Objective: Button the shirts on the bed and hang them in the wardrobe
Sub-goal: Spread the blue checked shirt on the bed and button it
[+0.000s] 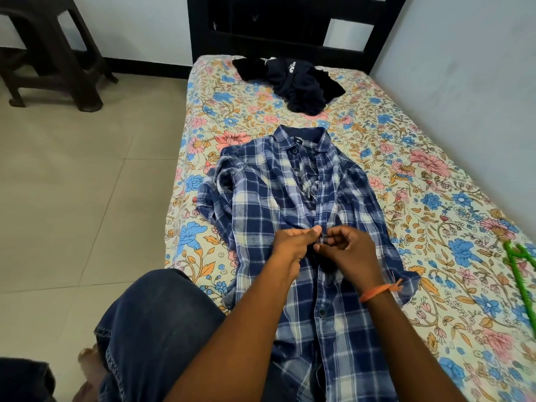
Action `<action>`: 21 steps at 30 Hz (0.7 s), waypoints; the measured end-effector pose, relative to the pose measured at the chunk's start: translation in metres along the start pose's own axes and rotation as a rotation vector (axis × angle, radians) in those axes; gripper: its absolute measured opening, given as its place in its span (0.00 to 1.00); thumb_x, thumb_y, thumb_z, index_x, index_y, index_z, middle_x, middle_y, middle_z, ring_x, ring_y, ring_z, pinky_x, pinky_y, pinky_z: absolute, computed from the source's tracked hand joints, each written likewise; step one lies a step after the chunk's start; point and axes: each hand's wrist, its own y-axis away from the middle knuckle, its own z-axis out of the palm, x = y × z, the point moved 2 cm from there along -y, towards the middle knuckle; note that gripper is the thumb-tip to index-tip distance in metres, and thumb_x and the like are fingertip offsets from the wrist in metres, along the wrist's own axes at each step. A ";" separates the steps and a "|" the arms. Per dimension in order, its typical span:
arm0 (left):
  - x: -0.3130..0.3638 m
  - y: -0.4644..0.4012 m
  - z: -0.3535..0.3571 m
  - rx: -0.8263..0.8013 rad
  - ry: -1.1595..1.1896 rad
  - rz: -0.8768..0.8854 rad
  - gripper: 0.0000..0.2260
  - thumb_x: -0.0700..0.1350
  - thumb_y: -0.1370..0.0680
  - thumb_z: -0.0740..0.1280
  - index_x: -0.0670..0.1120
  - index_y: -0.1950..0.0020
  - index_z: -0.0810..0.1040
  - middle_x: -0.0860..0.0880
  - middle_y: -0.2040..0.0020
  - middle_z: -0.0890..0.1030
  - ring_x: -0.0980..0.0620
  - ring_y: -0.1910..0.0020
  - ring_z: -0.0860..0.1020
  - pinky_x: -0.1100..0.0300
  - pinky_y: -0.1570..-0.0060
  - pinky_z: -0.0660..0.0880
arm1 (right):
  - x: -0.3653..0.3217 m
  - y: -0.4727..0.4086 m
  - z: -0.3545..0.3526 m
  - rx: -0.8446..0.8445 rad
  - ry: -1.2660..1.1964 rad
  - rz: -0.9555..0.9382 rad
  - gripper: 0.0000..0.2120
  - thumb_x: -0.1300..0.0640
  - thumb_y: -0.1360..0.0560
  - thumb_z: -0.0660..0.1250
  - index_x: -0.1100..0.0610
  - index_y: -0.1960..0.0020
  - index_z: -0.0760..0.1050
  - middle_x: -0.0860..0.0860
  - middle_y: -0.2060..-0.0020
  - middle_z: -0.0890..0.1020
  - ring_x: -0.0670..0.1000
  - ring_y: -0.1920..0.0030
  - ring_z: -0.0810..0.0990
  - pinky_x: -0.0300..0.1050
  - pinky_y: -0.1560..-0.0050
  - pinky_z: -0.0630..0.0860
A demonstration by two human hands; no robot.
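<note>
With the plaid shirt flat on the bed, both hands' fingers pinch its placket mid-chest, where a slipping button could likely miss its hole or misalign.

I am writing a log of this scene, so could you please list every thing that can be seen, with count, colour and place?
plaid shirt: one, blue and white, spread flat on the bed, collar far from the person
dark garment: one, black or navy, crumpled near the headboard
hanger: one, green, at the bed's right edge, partly out of view
bed: one, floral sheet, against the right wall
headboard: one, black, at the far end
stool: one, dark brown, on the floor at far left
left hand: pinches the shirt front
right hand: pinches the shirt front, orange thread on the wrist
knee: one, blue jeans, beside the bed
</note>
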 end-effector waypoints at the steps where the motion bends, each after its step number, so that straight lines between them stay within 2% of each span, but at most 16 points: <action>1: -0.001 -0.001 0.000 0.005 -0.002 -0.002 0.06 0.38 0.25 0.73 0.38 0.58 0.78 0.47 0.62 0.81 0.57 0.63 0.79 0.73 0.68 0.74 | 0.001 0.001 0.001 0.026 -0.009 -0.001 0.12 0.61 0.34 0.80 0.55 0.56 0.79 0.53 0.62 0.82 0.48 0.62 0.79 0.40 0.59 0.78; 4: 0.000 -0.001 0.001 0.021 -0.034 0.005 0.08 0.39 0.25 0.73 0.39 0.60 0.77 0.46 0.61 0.80 0.53 0.60 0.79 0.68 0.61 0.77 | 0.004 0.001 0.004 0.041 -0.041 0.019 0.11 0.60 0.34 0.80 0.54 0.57 0.79 0.52 0.63 0.82 0.48 0.62 0.79 0.41 0.60 0.79; 6: -0.001 -0.001 0.002 0.055 -0.088 0.034 0.09 0.40 0.25 0.73 0.40 0.61 0.76 0.46 0.62 0.80 0.50 0.58 0.79 0.63 0.55 0.77 | 0.007 0.002 0.004 0.007 -0.118 0.063 0.11 0.59 0.33 0.80 0.55 0.55 0.79 0.53 0.61 0.83 0.49 0.61 0.81 0.44 0.60 0.80; 9: -0.003 -0.003 0.003 0.071 -0.141 0.073 0.10 0.41 0.25 0.74 0.41 0.63 0.76 0.47 0.64 0.80 0.53 0.63 0.78 0.65 0.60 0.76 | 0.010 0.006 0.003 -0.040 -0.290 0.159 0.14 0.54 0.32 0.78 0.58 0.50 0.80 0.53 0.59 0.85 0.51 0.58 0.83 0.46 0.59 0.80; 11: -0.007 -0.003 0.004 0.076 -0.195 0.090 0.11 0.42 0.25 0.74 0.40 0.64 0.77 0.45 0.65 0.80 0.50 0.64 0.78 0.61 0.61 0.77 | 0.012 0.008 0.002 -0.033 -0.373 0.191 0.15 0.51 0.31 0.76 0.60 0.51 0.81 0.55 0.59 0.86 0.54 0.60 0.83 0.51 0.57 0.82; 13: -0.009 -0.003 0.004 0.078 -0.236 0.113 0.11 0.43 0.25 0.74 0.38 0.63 0.78 0.41 0.63 0.80 0.48 0.62 0.77 0.56 0.59 0.76 | 0.013 0.007 0.001 -0.021 -0.366 0.190 0.14 0.52 0.29 0.76 0.61 0.51 0.81 0.57 0.59 0.86 0.56 0.60 0.84 0.56 0.55 0.82; 15: -0.009 -0.003 0.004 0.088 -0.270 0.129 0.12 0.44 0.25 0.74 0.39 0.63 0.78 0.41 0.63 0.77 0.48 0.63 0.74 0.55 0.61 0.73 | 0.014 0.005 0.002 -0.027 -0.352 0.186 0.11 0.54 0.27 0.74 0.61 0.51 0.81 0.57 0.59 0.86 0.57 0.59 0.85 0.57 0.54 0.83; 18: -0.010 -0.003 0.003 0.121 -0.293 0.137 0.13 0.44 0.24 0.73 0.40 0.65 0.76 0.42 0.65 0.75 0.50 0.64 0.73 0.57 0.63 0.71 | 0.016 0.004 0.004 -0.020 -0.346 0.182 0.05 0.60 0.25 0.72 0.60 0.51 0.81 0.56 0.60 0.86 0.56 0.59 0.84 0.56 0.55 0.83; 21: -0.015 -0.003 0.005 0.158 -0.324 0.160 0.11 0.43 0.24 0.72 0.39 0.62 0.80 0.40 0.65 0.78 0.50 0.64 0.75 0.50 0.59 0.76 | 0.018 0.004 0.008 0.061 -0.186 0.115 0.03 0.58 0.25 0.73 0.57 0.53 0.80 0.54 0.59 0.85 0.53 0.58 0.85 0.51 0.55 0.83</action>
